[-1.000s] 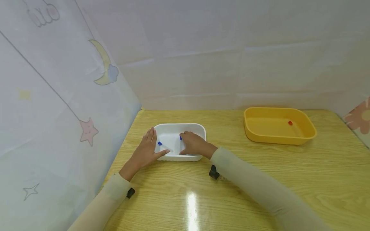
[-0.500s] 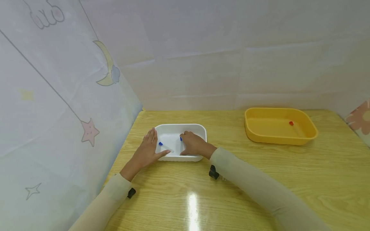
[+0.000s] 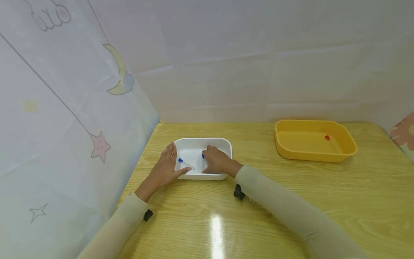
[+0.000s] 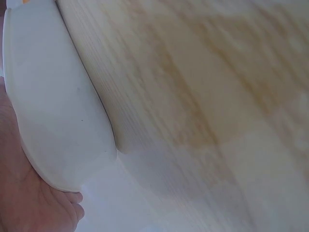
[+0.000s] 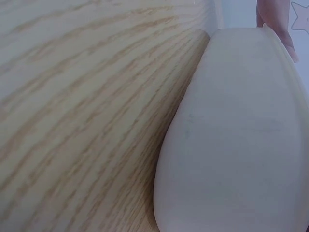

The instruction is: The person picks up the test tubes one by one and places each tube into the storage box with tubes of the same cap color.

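Observation:
In the head view my left hand (image 3: 163, 166) rests at the left end of a white tray (image 3: 200, 177), fingers straight along its rim and thumb stretched over the front edge. My right hand (image 3: 217, 160) reaches inside the tray's right half. It holds a slim clear tube with a blue cap (image 3: 203, 156) between fingertips at the cap and thumb at the near end; the palm partly hides it. Another clear tube with a blue cap (image 3: 180, 160) lies slanted on the tray floor between the hands. Both wrist views show mainly the tray's outer wall (image 5: 231, 135).
A yellow tray (image 3: 310, 156) stands at the back right of the wooden table (image 3: 181, 216), with a small red piece (image 3: 327, 137) inside. A patterned cloth (image 3: 220, 64) hangs behind the table and along its left side.
Both hands keep their places on and in the white tray. Only the head view has shifted very slightly.

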Demonstrator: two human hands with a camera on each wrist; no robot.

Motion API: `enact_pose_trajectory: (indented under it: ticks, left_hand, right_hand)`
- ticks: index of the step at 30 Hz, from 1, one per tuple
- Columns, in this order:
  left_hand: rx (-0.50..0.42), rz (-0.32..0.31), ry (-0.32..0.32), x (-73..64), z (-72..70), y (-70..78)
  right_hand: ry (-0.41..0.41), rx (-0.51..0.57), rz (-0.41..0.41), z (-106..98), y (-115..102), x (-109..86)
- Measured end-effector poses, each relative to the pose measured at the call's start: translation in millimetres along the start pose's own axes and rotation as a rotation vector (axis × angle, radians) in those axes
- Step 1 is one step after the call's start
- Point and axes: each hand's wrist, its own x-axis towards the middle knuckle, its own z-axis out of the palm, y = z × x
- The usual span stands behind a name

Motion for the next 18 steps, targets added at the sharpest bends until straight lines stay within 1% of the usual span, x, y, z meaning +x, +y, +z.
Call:
enact_pose_trajectory:
  ticks: [8,18]
  left_hand:
    - [-0.003,-0.008,0.003,1.1,-0.1,-0.9]
    - [-0.007,-0.008,-0.008,0.2,0.8,-0.1]
  right_hand:
    - [-0.001,-0.028,-0.001,-0.8,0.0,1.7]
    - [-0.006,-0.015,-0.023,-0.6,3.0,-0.2]
